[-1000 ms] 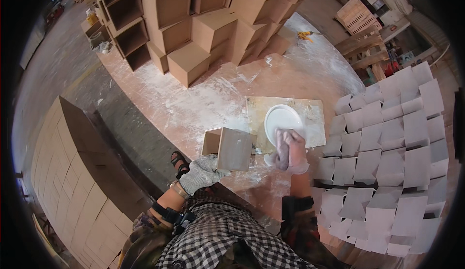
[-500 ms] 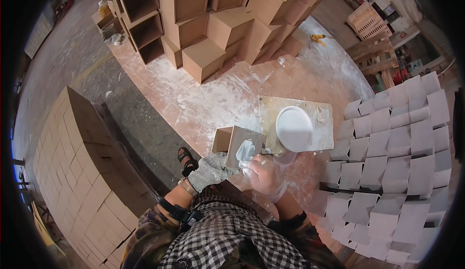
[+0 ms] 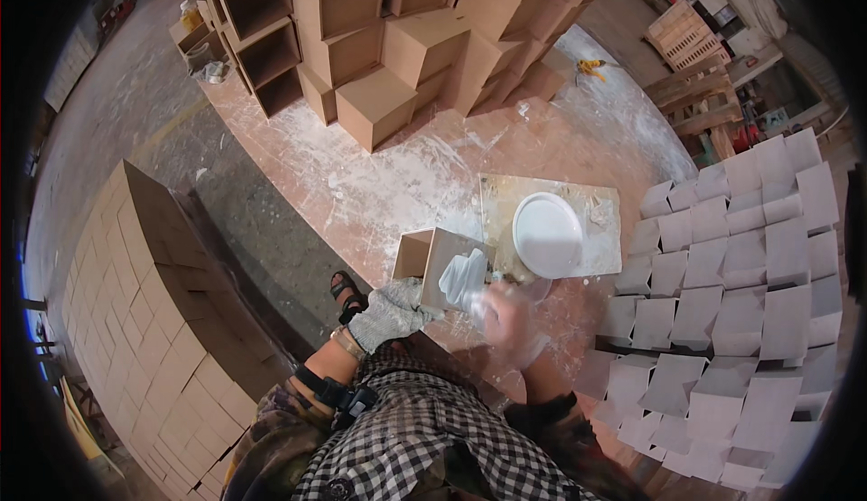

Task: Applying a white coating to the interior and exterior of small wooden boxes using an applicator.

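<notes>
My left hand (image 3: pixel 388 314), in a grey knit glove, grips the near edge of a small brown board box (image 3: pixel 439 250) with an open side. Thick white paste (image 3: pixel 463 273) is smeared over the box's upward face. Just right of the box is my right hand (image 3: pixel 508 320), closed and smeared by motion, its wrist apparently wrapped in thin clear plastic. Something pale shows at its fingers, too blurred to name. Beyond that hand, a round white tub (image 3: pixel 547 235) of white material sits on a stained board (image 3: pixel 601 208).
Brown open boxes (image 3: pixel 375 108) are stacked at the far side of the powder-marked table (image 3: pixel 361 162). Rows of white-faced boxes (image 3: pixel 713 311) stand at the right. A large brown stack (image 3: pixel 135 320) rises at the left. A yellow tool (image 3: pixel 591 69) lies at the far right.
My right hand has moved a little right and toward me, off the box face. The white patch on the box is larger. My left hand still holds the box.
</notes>
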Demonstrator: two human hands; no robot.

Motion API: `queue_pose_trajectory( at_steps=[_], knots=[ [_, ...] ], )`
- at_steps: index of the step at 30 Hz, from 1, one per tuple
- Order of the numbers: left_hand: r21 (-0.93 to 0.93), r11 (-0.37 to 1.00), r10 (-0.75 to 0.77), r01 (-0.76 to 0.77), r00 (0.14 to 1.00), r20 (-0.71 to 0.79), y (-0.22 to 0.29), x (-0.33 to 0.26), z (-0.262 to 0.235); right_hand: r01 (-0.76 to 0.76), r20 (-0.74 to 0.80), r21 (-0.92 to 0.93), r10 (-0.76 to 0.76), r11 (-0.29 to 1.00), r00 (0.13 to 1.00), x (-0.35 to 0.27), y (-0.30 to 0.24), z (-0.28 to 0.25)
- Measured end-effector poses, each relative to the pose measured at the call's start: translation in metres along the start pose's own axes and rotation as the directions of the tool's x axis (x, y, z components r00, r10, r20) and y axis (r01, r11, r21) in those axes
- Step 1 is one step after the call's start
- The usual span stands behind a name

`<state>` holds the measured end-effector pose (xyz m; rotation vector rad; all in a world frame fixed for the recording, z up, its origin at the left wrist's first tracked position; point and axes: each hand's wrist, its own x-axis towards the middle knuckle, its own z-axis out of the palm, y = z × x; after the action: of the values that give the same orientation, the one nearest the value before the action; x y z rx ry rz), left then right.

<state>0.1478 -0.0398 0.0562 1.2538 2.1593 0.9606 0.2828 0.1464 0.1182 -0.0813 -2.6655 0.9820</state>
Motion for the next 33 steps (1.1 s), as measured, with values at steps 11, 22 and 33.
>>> queue_pose_trajectory(
  at_steps=[11,22,33],
  knots=[
    [-0.08,0.996,0.05,-0.042,0.993,0.103,-0.009,-0.001,0.004,0.053,0.016,-0.026,-0.053,0.998,0.998,0.006,-0.024,0.0],
    [-0.41,0.912,0.067,-0.027,0.994,0.084,-0.001,-0.002,-0.002,0.217,0.009,-0.092,-0.217,0.972,0.976,0.043,-0.021,0.009],
    [-0.417,0.905,0.08,-0.087,0.996,-0.033,-0.002,-0.004,0.003,0.323,-0.076,-0.057,-0.327,0.945,0.942,0.077,-0.028,0.018]
  ],
)
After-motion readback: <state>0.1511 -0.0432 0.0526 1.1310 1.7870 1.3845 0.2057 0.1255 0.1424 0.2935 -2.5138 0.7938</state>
